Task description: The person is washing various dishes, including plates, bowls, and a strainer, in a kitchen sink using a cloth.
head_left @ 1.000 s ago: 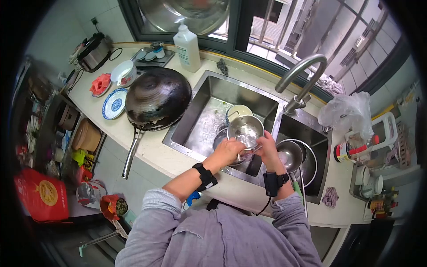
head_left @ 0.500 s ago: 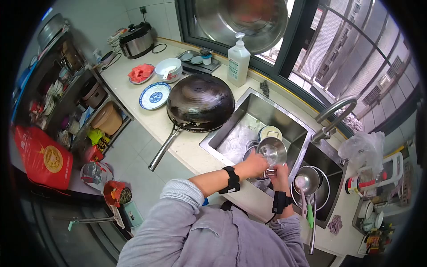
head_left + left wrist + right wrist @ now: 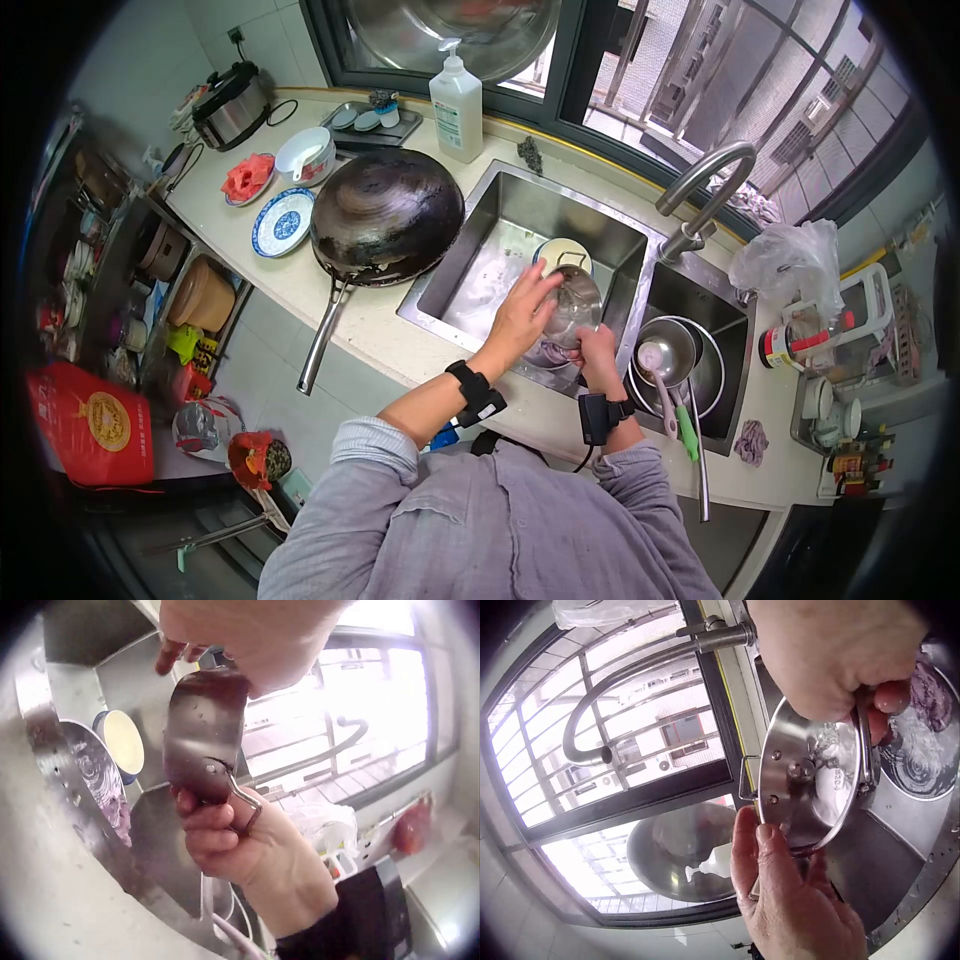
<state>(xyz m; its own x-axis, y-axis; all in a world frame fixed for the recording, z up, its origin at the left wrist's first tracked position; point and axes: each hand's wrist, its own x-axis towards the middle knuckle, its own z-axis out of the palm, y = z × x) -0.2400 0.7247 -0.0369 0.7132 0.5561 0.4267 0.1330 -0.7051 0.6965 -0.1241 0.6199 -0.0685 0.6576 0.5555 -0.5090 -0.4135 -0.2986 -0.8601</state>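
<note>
A small stainless steel pot (image 3: 574,305) with wire loop handles is held tilted over the left sink bowl. Water drops cling to its inside in the right wrist view. My right hand (image 3: 597,357) grips it by one wire handle (image 3: 866,746), fingers curled round the loop. Against the pot's opposite side lies my left hand (image 3: 520,318), its fingers fairly straight and spread at the rim. Below are a metal basin (image 3: 94,754) of water with a purplish cloth (image 3: 932,697) in it, and a cream-coloured round dish (image 3: 563,256) with a blue rim.
An upturned wok (image 3: 385,215) lies left of the sink, its handle over the counter edge. The faucet (image 3: 712,180) arches behind the sinks. Ladles and a steel pan (image 3: 667,350) fill the right bowl. A pump bottle (image 3: 457,110) stands by the window.
The pot has turned in my hands and tilted more. My left hand's fingers, earlier pinching its rim, have straightened and spread. The head view has swung about.
</note>
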